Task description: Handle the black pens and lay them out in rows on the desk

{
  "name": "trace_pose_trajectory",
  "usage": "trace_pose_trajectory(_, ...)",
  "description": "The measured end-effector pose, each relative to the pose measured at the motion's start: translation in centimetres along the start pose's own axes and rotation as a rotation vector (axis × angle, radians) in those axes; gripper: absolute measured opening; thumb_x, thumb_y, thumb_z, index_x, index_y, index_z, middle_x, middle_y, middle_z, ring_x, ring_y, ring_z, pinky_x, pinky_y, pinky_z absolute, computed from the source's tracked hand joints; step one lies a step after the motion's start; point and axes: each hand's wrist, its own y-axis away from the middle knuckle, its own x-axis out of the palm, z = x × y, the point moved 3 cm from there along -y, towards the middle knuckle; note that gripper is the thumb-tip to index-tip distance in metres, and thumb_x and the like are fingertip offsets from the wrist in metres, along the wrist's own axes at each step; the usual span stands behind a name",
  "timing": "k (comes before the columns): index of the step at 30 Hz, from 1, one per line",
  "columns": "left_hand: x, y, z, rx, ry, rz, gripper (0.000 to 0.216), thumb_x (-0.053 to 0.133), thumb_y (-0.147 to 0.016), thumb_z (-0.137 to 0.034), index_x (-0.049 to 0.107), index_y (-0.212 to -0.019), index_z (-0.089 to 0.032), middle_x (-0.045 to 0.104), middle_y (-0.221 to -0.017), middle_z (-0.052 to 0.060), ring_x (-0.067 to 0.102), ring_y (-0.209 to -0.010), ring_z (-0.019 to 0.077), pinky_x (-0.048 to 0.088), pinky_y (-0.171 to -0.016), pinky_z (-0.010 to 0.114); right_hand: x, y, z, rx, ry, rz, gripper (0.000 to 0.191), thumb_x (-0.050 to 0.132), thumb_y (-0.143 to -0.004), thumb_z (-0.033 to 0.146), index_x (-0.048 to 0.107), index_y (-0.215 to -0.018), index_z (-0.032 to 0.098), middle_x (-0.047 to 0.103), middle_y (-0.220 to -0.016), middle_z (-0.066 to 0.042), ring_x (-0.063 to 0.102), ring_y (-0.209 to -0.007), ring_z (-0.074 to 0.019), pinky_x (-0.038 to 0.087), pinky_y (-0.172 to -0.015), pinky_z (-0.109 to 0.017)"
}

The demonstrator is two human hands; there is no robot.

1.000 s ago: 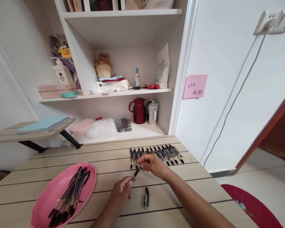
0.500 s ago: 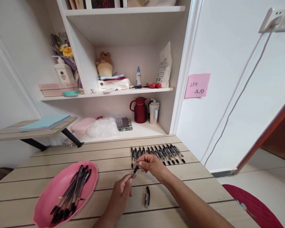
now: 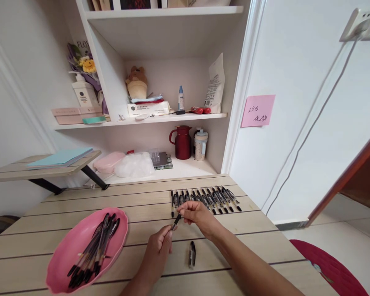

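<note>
My left hand (image 3: pixel 158 250) is closed round the lower end of a black pen (image 3: pixel 175 222), held over the wooden table (image 3: pixel 135 242). My right hand (image 3: pixel 197 216) pinches the pen's upper end with thumb and fingertips. A pen cap (image 3: pixel 191 254) lies on the table just below my hands. Behind my right hand, a row of several black pens (image 3: pixel 208 197) lies side by side. A pink oval tray (image 3: pixel 61 259) at the left holds several more pens (image 3: pixel 94 248).
White shelves behind the table carry a red jug (image 3: pixel 181 142), a speckled cup (image 3: pixel 200 144), a pink case (image 3: pixel 107 162) and a plastic bag (image 3: pixel 134 165). A pink sticky note (image 3: pixel 257 110) hangs on the wall. A side table (image 3: pixel 40 168) with a blue folder stands left. A red mat (image 3: pixel 329 267) lies on the floor.
The view has shifted slightly to the left. Both hands stay on the pen in nearly the same pose.
</note>
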Motion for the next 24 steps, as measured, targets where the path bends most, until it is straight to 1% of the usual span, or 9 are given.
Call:
trace_pose_trajectory(2,0.01,-0.04,0.05,-0.001,-0.001,0.001,0.047,0.035,-0.082,-0.045,0.056,-0.107,-0.010,0.042,-0.049,-0.004,0.041,-0.050,0.0114,0.032,-0.052,0.022,-0.07,-0.13,-0.35,0.002,0.015,-0.053,0.030,0.067,-0.059,0.041,0.054,-0.061,0.015,0.047,-0.047,0.006,0.039,-0.042,-0.0041,0.026,-0.041,-0.018)
trace_pose_trajectory(4,0.02,-0.09,0.09,0.000,0.003,0.003,0.047,0.035,-0.082,-0.045,0.056,-0.107,-0.010,0.043,-0.050,-0.004,0.042,-0.050,0.0114,0.032,-0.052,0.022,-0.12,-0.22,-0.65,0.006,0.041,-0.085,0.032,0.066,-0.060,0.043,0.050,-0.058,0.015,0.045,-0.044,0.006,0.038,-0.040,-0.0043,0.024,-0.040,-0.018)
trace_pose_trajectory(7,0.01,-0.14,0.15,-0.004,0.013,-0.004,0.048,0.035,-0.082,-0.045,0.056,-0.108,-0.010,0.042,-0.050,-0.004,0.041,-0.050,0.0113,0.032,-0.052,0.022,0.02,-0.25,-0.85,0.001,0.008,-0.032,0.030,0.064,-0.063,0.044,0.056,-0.069,0.015,0.050,-0.052,0.005,0.043,-0.045,-0.0052,0.027,-0.042,-0.018)
trace_pose_trajectory(9,0.02,-0.16,0.20,-0.014,0.007,-0.007,0.049,0.035,-0.081,-0.046,0.056,-0.107,-0.010,0.042,-0.049,-0.005,0.040,-0.049,0.0113,0.031,-0.051,0.022,0.10,-0.24,-0.91,-0.003,-0.026,-0.010,0.031,0.066,-0.060,0.042,0.057,-0.072,0.015,0.051,-0.055,0.005,0.043,-0.046,-0.0050,0.028,-0.043,-0.018)
trace_pose_trajectory(13,-0.03,-0.14,0.03,-0.026,0.004,-0.006,0.050,0.036,-0.080,-0.048,0.056,-0.107,-0.010,0.042,-0.048,-0.005,0.041,-0.049,0.0117,0.031,-0.051,0.022,-0.05,-0.21,-0.98,0.012,0.016,-0.092,0.032,0.069,-0.057,0.042,0.050,-0.059,0.016,0.045,-0.046,0.007,0.039,-0.041,-0.0044,0.025,-0.041,-0.018)
trace_pose_trajectory(16,-0.14,-0.09,-0.34,-0.032,0.017,-0.014,0.051,0.037,-0.079,-0.049,0.057,-0.106,-0.010,0.042,-0.048,-0.004,0.040,-0.048,0.0115,0.030,-0.050,0.022,0.10,-0.12,-0.74,0.005,-0.010,-0.022,0.031,0.067,-0.058,0.042,0.055,-0.070,0.016,0.049,-0.053,0.006,0.042,-0.044,-0.0052,0.027,-0.042,-0.018)
trace_pose_trajectory(18,-0.21,-0.05,-0.56,-0.031,0.013,-0.025,0.051,0.037,-0.079,-0.049,0.058,-0.105,-0.010,0.042,-0.048,-0.005,0.039,-0.048,0.0113,0.030,-0.050,0.022,0.11,-0.04,-0.63,0.006,-0.036,0.010,0.033,0.068,-0.057,0.042,0.057,-0.076,0.016,0.051,-0.056,0.005,0.042,-0.045,-0.0050,0.028,-0.043,-0.019)
trace_pose_trajectory(22,-0.14,-0.04,-0.59,-0.019,0.007,-0.025,0.051,0.037,-0.079,-0.049,0.058,-0.105,-0.010,0.042,-0.048,-0.004,0.041,-0.049,0.0119,0.031,-0.052,0.022,-0.13,-0.02,-0.88,0.013,-0.028,-0.039,0.035,0.071,-0.053,0.042,0.053,-0.066,0.016,0.047,-0.051,0.006,0.039,-0.042,-0.0044,0.025,-0.041,-0.018)
trace_pose_trajectory(24,-0.08,-0.08,-0.44,-0.023,0.011,-0.023,0.051,0.036,-0.080,-0.048,0.058,-0.105,-0.009,0.042,-0.048,-0.005,0.040,-0.049,0.0117,0.031,-0.052,0.022,-0.03,-0.09,-1.04,0.010,-0.042,-0.002,0.035,0.070,-0.055,0.043,0.054,-0.070,0.016,0.049,-0.053,0.006,0.042,-0.043,-0.0049,0.025,-0.041,-0.018)
